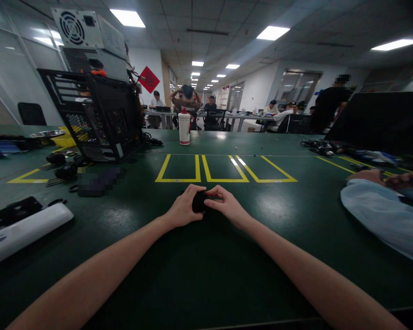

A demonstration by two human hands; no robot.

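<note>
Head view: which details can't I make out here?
All in the head view:
Small black object: its type and full shape, partly covered by the left hand and right hand.
Long white object with rounded edges: left end, cut off by the picture's left edge.
Dark oblong item: details lost to pixelation.
Light-blue sleeve: remainder cut off by the right edge.

Left fingers curl, facing bent right fingers
</note>
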